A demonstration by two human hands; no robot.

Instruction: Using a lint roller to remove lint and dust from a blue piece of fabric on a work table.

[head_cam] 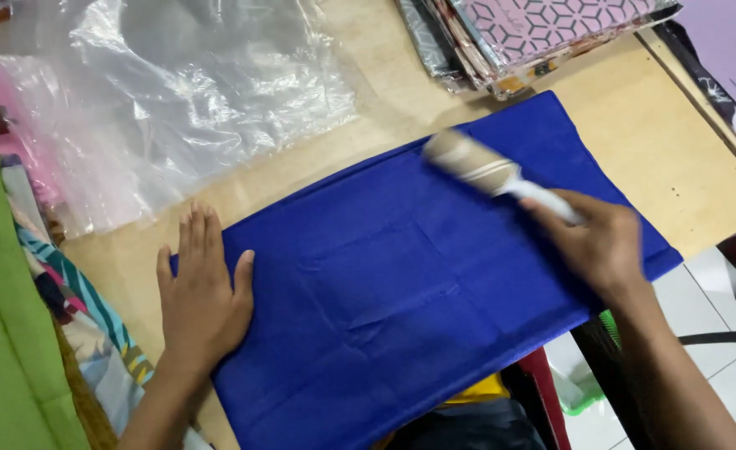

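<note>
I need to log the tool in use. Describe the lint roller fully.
The lint roller has a pale cylindrical head, blurred, on a white handle. The right hand holds the handle in a closed grip, the head lying tilted on the folded blue cloth near its far edge. The left hand lies flat on the cloth's left edge, away from the roller.

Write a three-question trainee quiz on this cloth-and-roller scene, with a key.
1. True or false: the left hand lies flat with its palm down on the edge of the blue cloth.
2. What does the right hand hold? A) scissors B) a lint roller C) an iron
3. Fill in: the clear plastic sheet lies on the wooden ____, beyond the cloth.

Key: 1 true; 2 B; 3 table.
</note>
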